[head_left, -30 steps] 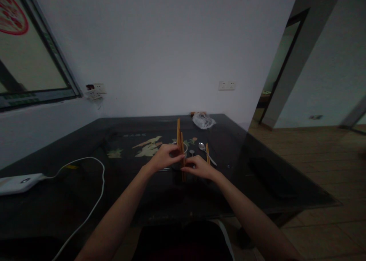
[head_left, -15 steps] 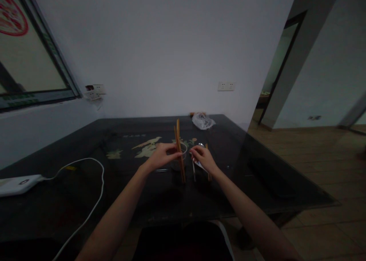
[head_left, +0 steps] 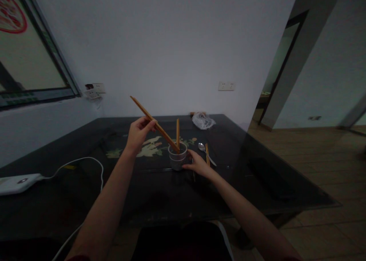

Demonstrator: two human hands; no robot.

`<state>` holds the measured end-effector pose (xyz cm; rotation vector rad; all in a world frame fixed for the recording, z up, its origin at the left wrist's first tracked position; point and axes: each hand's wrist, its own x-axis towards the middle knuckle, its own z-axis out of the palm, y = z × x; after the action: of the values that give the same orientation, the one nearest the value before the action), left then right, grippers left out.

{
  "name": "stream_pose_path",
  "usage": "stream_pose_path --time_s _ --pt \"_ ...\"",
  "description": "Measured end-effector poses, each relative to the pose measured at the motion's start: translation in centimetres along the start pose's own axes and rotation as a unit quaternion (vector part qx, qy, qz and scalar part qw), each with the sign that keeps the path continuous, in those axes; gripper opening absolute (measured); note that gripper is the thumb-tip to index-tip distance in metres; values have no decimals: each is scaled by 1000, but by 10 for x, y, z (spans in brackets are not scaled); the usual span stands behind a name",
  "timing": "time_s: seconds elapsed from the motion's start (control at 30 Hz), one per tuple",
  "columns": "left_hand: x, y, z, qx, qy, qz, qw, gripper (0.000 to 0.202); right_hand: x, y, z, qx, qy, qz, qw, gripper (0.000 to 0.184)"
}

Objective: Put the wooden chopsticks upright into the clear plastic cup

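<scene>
My left hand (head_left: 139, 132) is raised above the dark table (head_left: 85, 184) and closed on a pair of wooden chopsticks (head_left: 154, 123). They slant down to the right, with their tips at the rim of a small clear cup (head_left: 177, 158). More chopsticks (head_left: 177, 132) stand upright in that cup. My right hand (head_left: 197, 165) rests on the table against the cup's right side, fingers curled at its base. Just right of it lie a metal spoon (head_left: 206, 151) and another chopstick (head_left: 207, 155).
A white power bank (head_left: 17, 182) with a white cable (head_left: 91, 165) lies at the left. A crumpled plastic bag (head_left: 203, 121) sits at the table's far edge. The wall stands behind the table, and a wooden floor and doorway open to the right.
My left hand has lifted up and to the left with a pair of chopsticks, tilting them toward the cup. My right hand has moved from the chopsticks to the cup's side.
</scene>
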<state>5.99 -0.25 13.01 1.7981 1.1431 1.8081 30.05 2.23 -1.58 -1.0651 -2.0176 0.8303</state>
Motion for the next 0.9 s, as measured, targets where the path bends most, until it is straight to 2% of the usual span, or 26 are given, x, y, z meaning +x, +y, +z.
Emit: stream_pose_path --time_s 0.07,0.17,0.3,0.4,0.67,0.77,0.9 --pt "13 3 0 4 -1 13 1000 31 2 -3 2 -7 1 -6 1000 78" --pt "27 1 5 39 -55 5 998 31 4 -8 4 -19 -8 -11 1000 76" --pt "32 -15 17 126 -156 -20 980 30 5 -11 5 -38 -13 -2 999 73" --pt "30 -33 25 164 -198 -36 966 31 5 -9 6 -47 -9 -1 999 73" --pt "23 -75 36 190 -245 -74 948 35 9 -4 14 -41 -10 -36 998 78" --pt "19 -81 40 192 -260 -87 942 35 9 -5 15 -55 -7 -23 998 79" --pt "14 -80 44 190 -268 -94 940 36 8 -7 14 -69 -11 -28 997 73"
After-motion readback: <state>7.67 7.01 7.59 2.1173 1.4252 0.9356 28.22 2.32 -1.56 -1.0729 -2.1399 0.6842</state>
